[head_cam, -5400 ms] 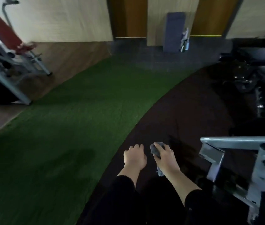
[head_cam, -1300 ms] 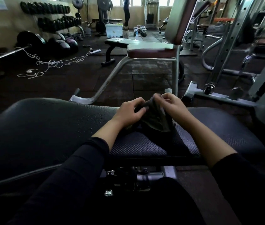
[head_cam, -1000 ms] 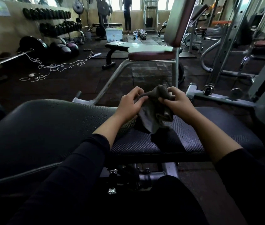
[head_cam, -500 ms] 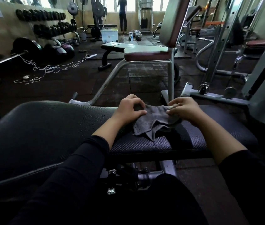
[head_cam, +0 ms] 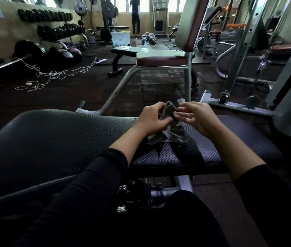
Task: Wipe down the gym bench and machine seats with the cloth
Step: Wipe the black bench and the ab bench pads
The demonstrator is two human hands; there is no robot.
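Note:
A black textured gym bench (head_cam: 55, 139) stretches across the foreground, its left pad speckled with water droplets. Above its right pad (head_cam: 176, 155) hangs a grey cloth (head_cam: 169, 131), bunched at the top and trailing down to the pad. My left hand (head_cam: 152, 118) grips the cloth's upper part with curled fingers. My right hand (head_cam: 194, 116) pinches the cloth's top edge between fingertips and thumb, the other fingers loosely spread. Both forearms reach forward from black sleeves.
Behind the bench stands a maroon-padded seat (head_cam: 160, 57) on a grey steel frame with a tall backrest. A cable machine base (head_cam: 233, 104) is at right. Dumbbell racks (head_cam: 52, 24), weight plates and a white cord (head_cam: 52, 75) lie left. A person (head_cam: 135, 15) stands by the far windows.
The cloth lay spread on the pad half a second ago; both hands have lifted and bunched it together above the bench.

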